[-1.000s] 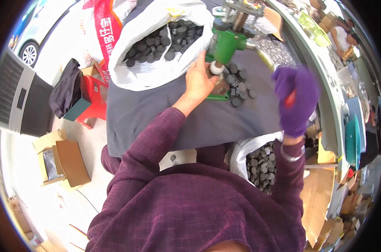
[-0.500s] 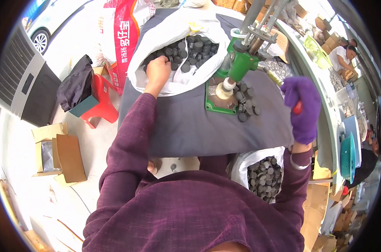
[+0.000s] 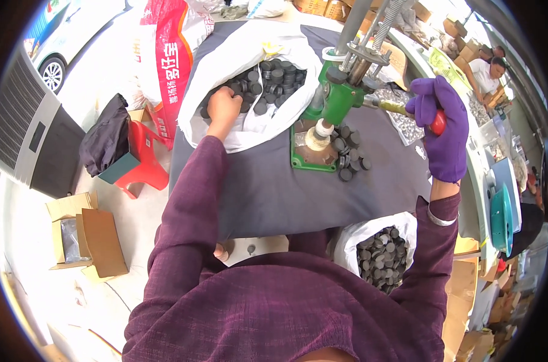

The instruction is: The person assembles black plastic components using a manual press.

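Observation:
My bare left hand (image 3: 224,112) reaches into a white sack (image 3: 250,136) full of black round discs (image 3: 276,76). Its fingers are curled down among the discs, and their tips are hidden. In a purple glove, my right hand (image 3: 441,136) is closed round the red-knobbed end of a lever (image 3: 391,107). The red knob (image 3: 437,123) shows between its fingers. That lever runs to a green bench press (image 3: 340,101), whose white punch tip stands over a pale round seat (image 3: 317,139) on the green base. A loose pile of discs (image 3: 349,154) lies right of the base.
Below the dark-covered table (image 3: 274,205), a second white bag (image 3: 349,241) holds more discs. A red stool (image 3: 146,163) and an open carton (image 3: 96,235) stand left, beside a grey air cooler (image 3: 38,120). Another person (image 3: 486,77) works at the far right.
My right hand has turned and shows more of the red knob and lever. My left hand stays in the sack, slightly deeper among the discs. The whole view has shifted a little.

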Tool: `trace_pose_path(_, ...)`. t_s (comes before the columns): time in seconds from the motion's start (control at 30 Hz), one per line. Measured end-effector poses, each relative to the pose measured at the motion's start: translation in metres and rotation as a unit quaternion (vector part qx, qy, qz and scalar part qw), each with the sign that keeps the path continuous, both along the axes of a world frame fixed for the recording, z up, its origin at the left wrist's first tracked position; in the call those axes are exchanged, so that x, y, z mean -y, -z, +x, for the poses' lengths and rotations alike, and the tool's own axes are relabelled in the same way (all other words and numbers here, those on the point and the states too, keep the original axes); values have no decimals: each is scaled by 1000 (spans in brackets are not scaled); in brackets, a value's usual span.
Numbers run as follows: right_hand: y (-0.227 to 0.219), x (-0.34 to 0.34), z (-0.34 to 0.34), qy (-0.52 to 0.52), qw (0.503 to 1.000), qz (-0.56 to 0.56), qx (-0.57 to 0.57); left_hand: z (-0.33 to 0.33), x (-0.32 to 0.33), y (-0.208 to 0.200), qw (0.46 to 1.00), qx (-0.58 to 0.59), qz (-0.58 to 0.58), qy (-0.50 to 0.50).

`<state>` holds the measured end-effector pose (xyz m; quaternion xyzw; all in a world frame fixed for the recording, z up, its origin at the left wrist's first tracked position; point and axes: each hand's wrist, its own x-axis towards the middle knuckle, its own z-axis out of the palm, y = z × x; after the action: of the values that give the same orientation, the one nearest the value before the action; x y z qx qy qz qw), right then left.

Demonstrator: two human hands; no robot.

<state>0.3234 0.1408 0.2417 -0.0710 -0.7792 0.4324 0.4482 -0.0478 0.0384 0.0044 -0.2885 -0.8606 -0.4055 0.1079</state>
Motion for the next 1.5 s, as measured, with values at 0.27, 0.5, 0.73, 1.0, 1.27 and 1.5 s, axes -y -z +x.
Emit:
trace_pose_path(0.27, 6, -10, 1, -37, 998, -37, -32, 61, 56, -29, 717, 435, 361, 408)
trace_pose_path(0.5, 8, -8, -2, -39, 998, 13, -51, 94, 73, -21, 481, 587, 403, 511)
trace_pose_path(0.73, 15, -24, 4, -98, 993, 55, -40, 111, 75, -22, 696, 579, 200, 375)
trace_pose_path(1.0, 13, -30, 6, -136, 990, -32, -37, 130, 66, 6, 943, -33, -30, 331)
trace_pose_path(1.27, 10, -15, 0, -73, 996, -46, -34, 146, 72, 5, 943, -12, 9, 333)
trace_pose_path(1.5, 8, -4, -4, -54, 997, -48, -29, 173, 3, -15, 955, 10, 82, 285)
